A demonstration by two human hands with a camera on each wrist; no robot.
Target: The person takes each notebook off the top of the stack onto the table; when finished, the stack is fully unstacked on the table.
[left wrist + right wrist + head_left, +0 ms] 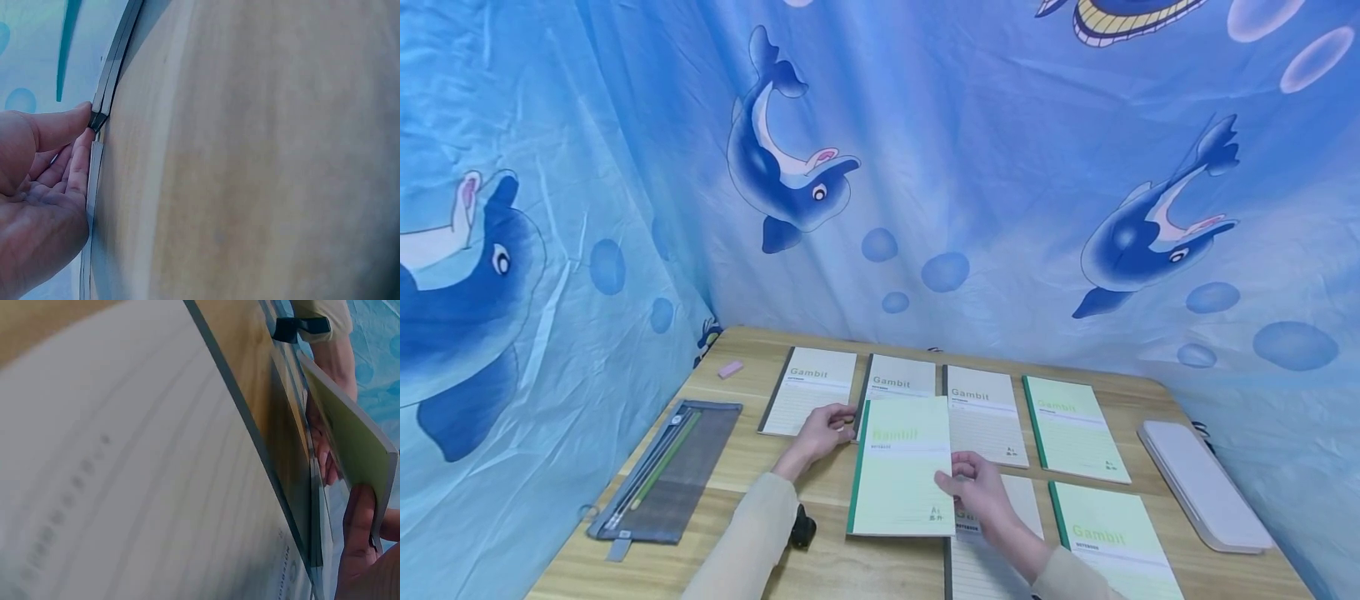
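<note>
My right hand [983,493] holds a pale green notebook [901,479] with a darker green spine by its right edge. In the right wrist view, thumb and fingers grip this notebook [357,434], raised at a slant above the table. The held notebook overlaps the lower part of a white, dark-spined notebook [901,375] in the back row. At that white notebook's lower left corner is my left hand [822,435]. The left wrist view shows the left thumb and fingers [78,119] pinching the dark spine corner. Beneath my right forearm lies another white notebook [981,571].
White notebooks [812,392] [985,412] flank the middle one. Two green notebooks [1078,429] [1120,546] lie at the right, beside a white case [1202,487]. A mesh pencil pouch [688,483] and pink eraser [730,369] are at the left. A dolphin-printed curtain [985,192] surrounds the wooden table [820,550].
</note>
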